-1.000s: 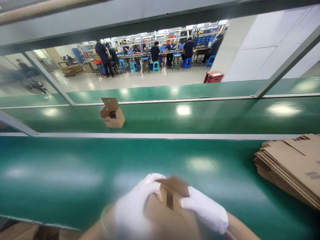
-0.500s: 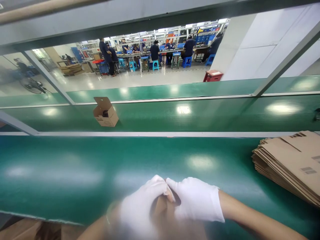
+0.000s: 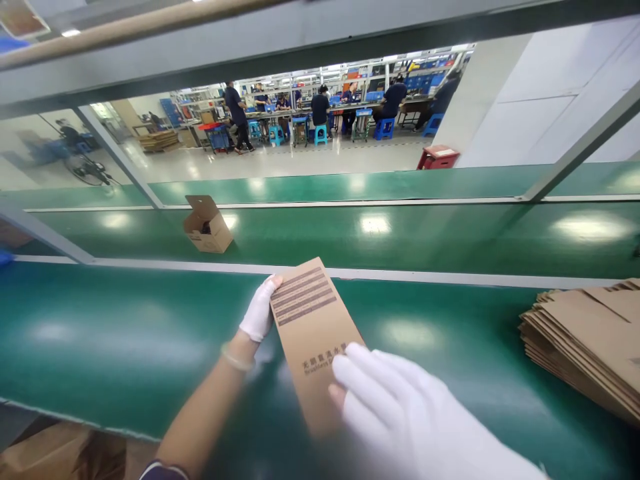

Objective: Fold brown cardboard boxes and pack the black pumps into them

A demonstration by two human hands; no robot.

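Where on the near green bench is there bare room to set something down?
The near bench is bare left of the left hand, and between the carton under both hands and the flat cardboard stack. It is crowded around the right hand and at the stack's right edge.

White-gloved left hand (image 3: 260, 310) and right hand (image 3: 400, 407) on a tan cardboard box (image 3: 313, 333) printed with dark stripes and dark lettering, above a glossy green worktop (image 3: 125, 333). A brown stack of flat cartons (image 3: 590, 340); blue stools (image 3: 320, 133) and a red stool (image 3: 437, 157) beyond.
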